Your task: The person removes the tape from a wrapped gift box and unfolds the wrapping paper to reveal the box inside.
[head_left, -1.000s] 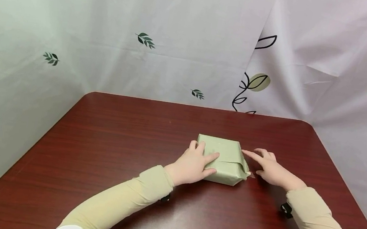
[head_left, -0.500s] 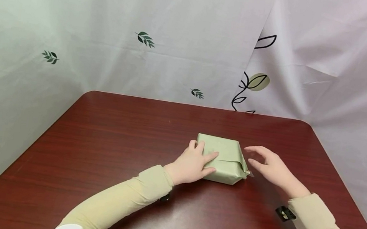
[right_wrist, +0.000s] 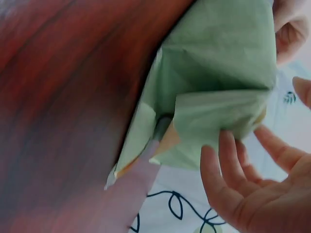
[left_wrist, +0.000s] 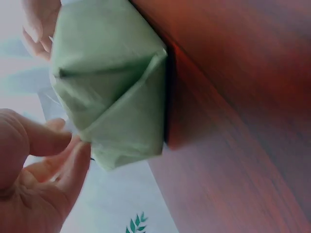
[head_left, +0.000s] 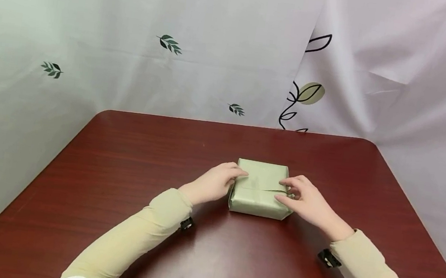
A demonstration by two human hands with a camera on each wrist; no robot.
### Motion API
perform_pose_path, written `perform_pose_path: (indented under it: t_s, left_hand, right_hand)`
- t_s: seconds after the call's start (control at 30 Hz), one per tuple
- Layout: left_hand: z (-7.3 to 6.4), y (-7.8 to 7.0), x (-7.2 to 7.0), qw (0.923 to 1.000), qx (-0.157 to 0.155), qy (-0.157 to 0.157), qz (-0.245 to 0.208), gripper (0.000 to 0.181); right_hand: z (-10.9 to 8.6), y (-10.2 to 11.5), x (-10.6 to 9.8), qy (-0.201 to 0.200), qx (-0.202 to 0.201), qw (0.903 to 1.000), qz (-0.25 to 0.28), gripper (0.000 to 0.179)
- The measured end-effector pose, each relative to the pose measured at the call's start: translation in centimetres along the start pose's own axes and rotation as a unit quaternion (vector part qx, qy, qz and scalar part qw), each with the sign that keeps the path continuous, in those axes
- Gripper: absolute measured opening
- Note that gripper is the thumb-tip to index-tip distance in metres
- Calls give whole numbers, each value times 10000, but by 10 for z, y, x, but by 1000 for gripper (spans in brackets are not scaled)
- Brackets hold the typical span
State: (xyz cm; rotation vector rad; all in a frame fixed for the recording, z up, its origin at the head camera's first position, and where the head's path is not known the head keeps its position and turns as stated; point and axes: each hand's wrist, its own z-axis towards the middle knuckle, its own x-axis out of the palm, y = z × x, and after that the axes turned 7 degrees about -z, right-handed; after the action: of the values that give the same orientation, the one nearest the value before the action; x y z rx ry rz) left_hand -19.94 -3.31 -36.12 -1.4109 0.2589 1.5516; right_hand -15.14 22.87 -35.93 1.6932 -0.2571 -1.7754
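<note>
A box wrapped in light green paper [head_left: 259,181] sits on the dark red table, its overlapping paper seam running across the top. At its left end my left hand [head_left: 214,182] touches the upper edge with loosely bent fingers. That end shows triangular folds in the left wrist view, lying against the box [left_wrist: 129,114]. My right hand [head_left: 309,201] is at the right end, thumb and fingers spread. In the right wrist view its fingertips touch a paper flap [right_wrist: 214,121], which stands partly unfolded, leaving a gap beside a second flap [right_wrist: 138,141].
The wood-grain table [head_left: 127,159] extends around the box on all sides. A pale curtain [head_left: 220,30] with leaf prints hangs behind the table and along both sides. A small black device [head_left: 330,259] is strapped at the right wrist.
My left hand has slid from the box's top to its left edge. The box has turned slightly so its front faces me squarely. My right hand has moved left onto its right end.
</note>
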Motion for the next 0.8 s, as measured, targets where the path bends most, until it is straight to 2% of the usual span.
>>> perform_pose_path:
  t_s: [0.07, 0.2, 0.3, 0.43, 0.53, 0.63, 0.8]
  left_hand:
    - [1, 4, -3, 9999, 98, -1, -97, 36]
    - [3, 9, -4, 9999, 99, 77, -57, 35]
    - [4, 8, -4, 9999, 101, 122, 17, 32]
    - [3, 0, -4, 9994, 212, 150, 223, 26]
    - [1, -8, -2, 9979, 345, 192, 520, 21]
    - [-3, -17, 0, 9954, 426, 180, 835, 16]
    - [-10, -30, 4, 9912, 548, -36, 1203, 12]
  right_hand:
    - [3, 2, 3, -27, 60, 9999, -123, 39]
    - [6, 0, 8, -45, 68, 9993, -370, 39]
    - [9, -6, 7, -33, -99, 9996, -252, 37]
    - [15, -18, 4, -31, -353, 9993, -89, 34]
    - [22, -25, 2, 26, -469, 9987, -186, 31]
    - [29, -26, 2, 95, -554, 9979, -321, 28]
    - [42, -21, 3, 211, -666, 9959, -570, 27]
